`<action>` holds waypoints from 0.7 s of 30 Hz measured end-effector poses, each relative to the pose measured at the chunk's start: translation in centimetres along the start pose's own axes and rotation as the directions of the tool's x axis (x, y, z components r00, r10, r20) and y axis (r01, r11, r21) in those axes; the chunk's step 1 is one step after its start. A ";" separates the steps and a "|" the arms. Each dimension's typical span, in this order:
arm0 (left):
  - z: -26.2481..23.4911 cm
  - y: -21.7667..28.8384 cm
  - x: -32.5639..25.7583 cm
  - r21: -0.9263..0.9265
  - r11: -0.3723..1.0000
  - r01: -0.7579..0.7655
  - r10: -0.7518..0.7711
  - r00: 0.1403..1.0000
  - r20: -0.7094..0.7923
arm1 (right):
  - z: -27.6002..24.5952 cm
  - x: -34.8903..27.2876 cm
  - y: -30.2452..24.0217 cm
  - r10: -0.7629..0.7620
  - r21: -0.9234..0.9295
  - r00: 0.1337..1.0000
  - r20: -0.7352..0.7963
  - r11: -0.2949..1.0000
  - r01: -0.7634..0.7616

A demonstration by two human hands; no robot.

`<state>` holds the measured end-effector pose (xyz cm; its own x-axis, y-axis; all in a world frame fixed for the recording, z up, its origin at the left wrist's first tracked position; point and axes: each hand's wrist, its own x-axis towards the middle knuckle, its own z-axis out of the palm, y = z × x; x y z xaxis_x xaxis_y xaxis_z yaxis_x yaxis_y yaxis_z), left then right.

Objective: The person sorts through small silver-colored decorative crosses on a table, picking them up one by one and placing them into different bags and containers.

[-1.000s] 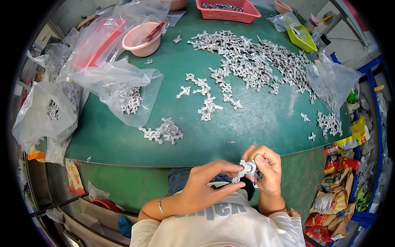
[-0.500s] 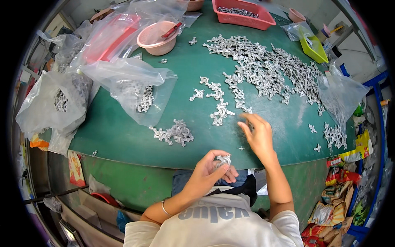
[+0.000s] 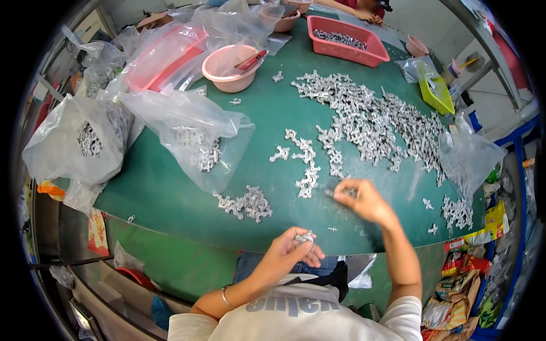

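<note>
Head view, frame centre: my right hand [image 3: 364, 202] pinches a small metal piece [image 3: 331, 194]; my left hand [image 3: 287, 256] pinches another metal part [image 3: 305, 236]. Both look light, stiff and slippery, best held by the edges.

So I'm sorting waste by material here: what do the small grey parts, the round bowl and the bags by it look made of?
The small grey parts look like cast metal, dull silver with a matte sheen, though grey plastic can't be ruled out. The round bowl looks like pink plastic, smooth and evenly coloured. The bags are thin clear plastic film, crinkled and see-through.
</note>
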<state>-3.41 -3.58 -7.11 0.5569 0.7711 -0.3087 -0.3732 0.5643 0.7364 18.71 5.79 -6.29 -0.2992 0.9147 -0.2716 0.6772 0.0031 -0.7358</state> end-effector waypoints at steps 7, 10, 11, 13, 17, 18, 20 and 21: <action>1.3 1.0 1.3 -0.012 0.999 0.033 -0.032 0.993 0.115 | -15.0 13.4 -2.2 0.044 0.588 0.819 -0.572 0.718 0.372; 1.4 1.9 1.4 0.003 0.996 -0.090 0.089 0.992 0.088 | -12.4 14.3 -1.7 0.052 0.535 0.807 -0.588 0.773 0.340; 1.4 1.9 1.1 -0.003 0.991 -0.135 0.135 0.989 0.063 | -10.8 12.9 -2.2 0.047 0.556 0.872 -0.487 0.787 0.268; 0.8 2.3 1.2 -0.011 0.981 -0.195 0.196 0.978 0.073 | -7.4 9.7 -2.6 -0.016 0.517 0.948 -0.317 0.836 0.187; -0.2 4.1 1.4 0.006 0.996 -0.087 0.085 0.981 0.176 | -3.3 1.5 -4.8 -0.043 0.490 0.988 0.147 0.871 -0.035; -0.1 4.3 1.5 0.016 0.997 -0.078 0.072 0.974 0.216 | -2.7 0.3 -5.1 -0.073 0.504 0.984 0.164 0.864 -0.020; 0.0 5.4 1.8 0.013 0.992 0.127 -0.122 0.917 0.380 | -1.1 -1.7 -5.5 -0.163 0.549 0.975 0.154 0.834 0.053; 0.4 6.0 1.9 0.026 0.973 0.228 -0.214 0.863 0.457 | -0.8 -2.3 -5.5 -0.223 0.572 0.967 0.119 0.812 0.117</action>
<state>-4.30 1.13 -3.06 0.8999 0.4100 -0.1487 -0.2174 0.7173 0.6620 16.17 4.01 -1.09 -0.5207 0.8362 -0.1722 0.1306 -0.1214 -0.9840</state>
